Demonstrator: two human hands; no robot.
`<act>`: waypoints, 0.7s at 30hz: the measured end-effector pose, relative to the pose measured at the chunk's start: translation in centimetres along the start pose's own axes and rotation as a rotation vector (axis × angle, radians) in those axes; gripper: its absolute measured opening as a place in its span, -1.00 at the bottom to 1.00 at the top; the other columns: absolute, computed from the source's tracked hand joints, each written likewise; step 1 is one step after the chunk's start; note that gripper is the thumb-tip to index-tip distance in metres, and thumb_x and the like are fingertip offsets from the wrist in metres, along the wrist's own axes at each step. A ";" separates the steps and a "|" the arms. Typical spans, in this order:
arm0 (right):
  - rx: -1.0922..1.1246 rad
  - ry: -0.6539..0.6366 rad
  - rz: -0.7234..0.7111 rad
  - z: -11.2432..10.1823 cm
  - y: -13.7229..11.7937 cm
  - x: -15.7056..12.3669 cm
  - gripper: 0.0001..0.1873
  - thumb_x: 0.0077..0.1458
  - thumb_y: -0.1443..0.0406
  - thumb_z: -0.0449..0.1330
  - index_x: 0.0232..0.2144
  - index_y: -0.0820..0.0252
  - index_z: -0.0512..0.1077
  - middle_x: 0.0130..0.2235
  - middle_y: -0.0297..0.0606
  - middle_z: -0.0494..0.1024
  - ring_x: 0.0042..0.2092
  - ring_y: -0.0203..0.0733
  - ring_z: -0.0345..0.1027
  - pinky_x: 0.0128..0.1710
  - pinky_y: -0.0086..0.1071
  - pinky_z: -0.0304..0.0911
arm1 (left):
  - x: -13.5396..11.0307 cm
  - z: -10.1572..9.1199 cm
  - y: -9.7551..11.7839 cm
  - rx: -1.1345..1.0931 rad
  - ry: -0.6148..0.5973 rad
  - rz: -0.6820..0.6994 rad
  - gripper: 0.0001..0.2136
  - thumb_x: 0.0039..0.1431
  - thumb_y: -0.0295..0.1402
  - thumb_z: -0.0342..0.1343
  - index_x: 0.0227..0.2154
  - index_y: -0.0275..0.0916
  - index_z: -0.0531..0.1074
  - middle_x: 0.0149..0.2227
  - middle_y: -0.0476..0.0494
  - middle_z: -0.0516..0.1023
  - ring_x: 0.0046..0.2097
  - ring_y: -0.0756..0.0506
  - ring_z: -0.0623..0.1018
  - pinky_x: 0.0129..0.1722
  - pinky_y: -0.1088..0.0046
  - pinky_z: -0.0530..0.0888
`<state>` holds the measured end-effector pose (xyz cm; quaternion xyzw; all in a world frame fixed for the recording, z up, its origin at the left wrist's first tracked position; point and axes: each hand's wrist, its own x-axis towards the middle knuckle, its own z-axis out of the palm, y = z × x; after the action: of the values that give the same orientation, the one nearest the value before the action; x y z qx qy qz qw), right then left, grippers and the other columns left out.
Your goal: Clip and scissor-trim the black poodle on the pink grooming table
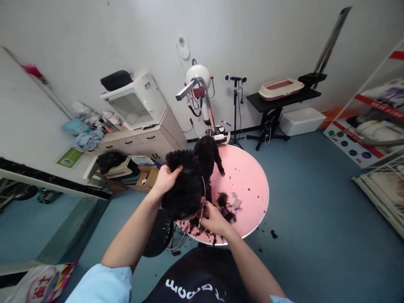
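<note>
A black curly-coated dog (184, 189) stands on a round pink table (249, 168), its head towards me. My left hand (168, 179) is closed on the fur at the side of the dog's head, thumb on top and the other fingers mostly hidden. By the other side of the head, my right hand (214, 219) grips slim, curved silver scissors (204, 195). Their blades point up and lie close along the fur; whether they are parted I cannot tell. Loose black hair clippings (225, 206) lie on the table beside my right hand.
A black round stool (159, 233) stands left of the table. Behind the dog are a drawer cabinet (142, 141), a dryer on an arm (198, 75) and a black stand (235, 105). A black table (280, 101) bears a litter tray (263, 93). Shelving (362, 122) stands at right.
</note>
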<state>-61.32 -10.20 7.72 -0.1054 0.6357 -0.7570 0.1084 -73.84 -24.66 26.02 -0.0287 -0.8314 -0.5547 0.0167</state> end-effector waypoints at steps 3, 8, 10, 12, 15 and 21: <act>0.211 -0.049 0.108 0.9 2.0 -1.4 -0.54 -0.04 0.35 0.29 -0.06 0.14 0.30 -0.15 -0.22 0.55 -0.14 -0.08 0.50 -0.12 -0.17 0.41 | -1.2 -0.1 -1.5 -0.020 0.110 0.000 -0.42 -0.22 0.05 0.33 -0.32 -0.44 0.57 -0.32 -0.27 0.65 -0.27 -0.21 0.61 -0.21 0.32 0.54; 0.120 -0.133 0.013 -0.4 0.7 -1.2 -0.39 -0.11 0.34 0.38 0.01 0.19 0.31 -0.04 -0.17 0.50 -0.05 -0.06 0.43 -0.03 -0.18 0.37 | -2.6 -0.1 -3.5 -0.124 0.202 0.032 -0.34 -0.20 0.08 0.33 -0.15 -0.39 0.55 -0.11 -0.31 0.63 -0.01 -0.26 0.58 0.08 0.22 0.47; 0.091 -0.196 -0.049 -1.5 -0.8 -0.3 -0.33 -0.11 0.35 0.36 0.08 0.17 0.30 0.03 -0.16 0.48 0.01 -0.04 0.40 0.01 -0.20 0.35 | -2.9 0.1 -3.8 -0.150 0.236 0.039 -0.33 -0.21 0.07 0.34 -0.10 -0.36 0.53 -0.04 -0.30 0.60 0.06 -0.27 0.54 0.17 0.19 0.39; 0.108 -0.261 -0.053 -2.5 -1.8 0.4 -0.41 -0.07 0.36 0.32 0.05 0.18 0.33 0.01 -0.18 0.49 -0.01 -0.06 0.40 -0.01 -0.21 0.36 | -3.1 0.1 -4.0 -0.169 0.270 0.030 -0.31 -0.23 0.06 0.36 -0.08 -0.35 0.51 0.00 -0.31 0.58 0.10 -0.28 0.51 0.21 0.16 0.35; 0.220 -0.334 0.036 -3.7 -2.1 0.1 -0.60 -0.03 0.35 0.28 -0.09 0.21 0.37 -0.15 -0.24 0.54 -0.12 -0.15 0.44 -0.09 -0.27 0.38 | -3.4 0.1 -4.4 -0.204 0.315 -0.005 -0.28 -0.26 0.04 0.39 -0.05 -0.34 0.49 0.05 -0.34 0.54 0.16 -0.30 0.47 0.26 0.13 0.29; 0.090 -0.397 0.147 -5.3 -2.9 -0.5 -0.52 -0.18 0.46 0.28 -0.13 0.17 0.32 -0.20 -0.31 0.50 -0.20 -0.23 0.41 -0.19 -0.37 0.35 | -4.1 -0.1 -5.1 -0.262 0.358 -0.047 -0.27 -0.24 0.04 0.38 -0.03 -0.34 0.47 0.10 -0.34 0.50 0.20 -0.31 0.43 0.30 0.11 0.22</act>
<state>-62.54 -4.53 9.69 -0.2008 0.5735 -0.7390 0.2910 -70.09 -26.79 21.08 0.0877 -0.7364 -0.6544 0.1475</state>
